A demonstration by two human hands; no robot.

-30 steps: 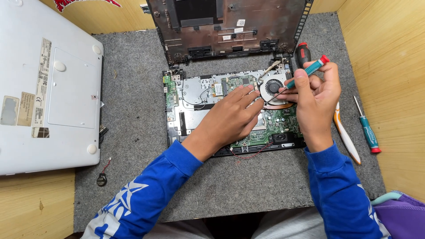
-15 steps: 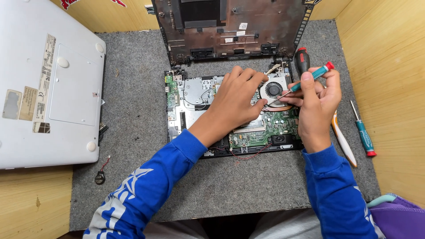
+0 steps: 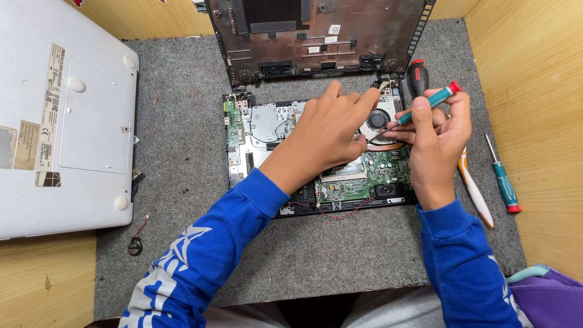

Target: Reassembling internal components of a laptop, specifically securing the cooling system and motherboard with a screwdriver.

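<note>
Wooden desk [image 3: 540, 91] panels frame a grey felt mat [image 3: 182, 152] that carries everything. At the desk's left edge lies one large silver laptop [image 3: 61, 121], shut and turned underside up. Against the mat's far edge one dark bottom cover [image 3: 316, 33] lies open side up, and just in front of it, at mid-mat, sits the one opened laptop chassis [image 3: 261, 146] with its green circuit board [image 3: 364, 173] and a round black cooling fan [image 3: 379, 118] bare.

That chassis looks stiff and moderately heavy, but its board is fragile; I would judge the outer frame edges the safe places to hold, never the components or the thin red wires at its near edge. The fan looks light, with delicate plastic blades, best taken by its housing.

The left hand [image 3: 331, 130] lies spread over the board, fingertips pressing beside the fan, holding nothing. The right hand [image 3: 440, 130] is clenched around a teal-handled screwdriver [image 3: 425, 104], its tip angled down at the fan's edge.

Three screwdrivers show: the one in hand, a black and red one [image 3: 418, 78] at the chassis's far right corner, and a second teal one [image 3: 503, 176] toward the mat's right edge. One white and orange pry tool [image 3: 475, 191] lies beside the right wrist. One coin cell on a wire [image 3: 135, 244] rests near the mat's left edge.
</note>
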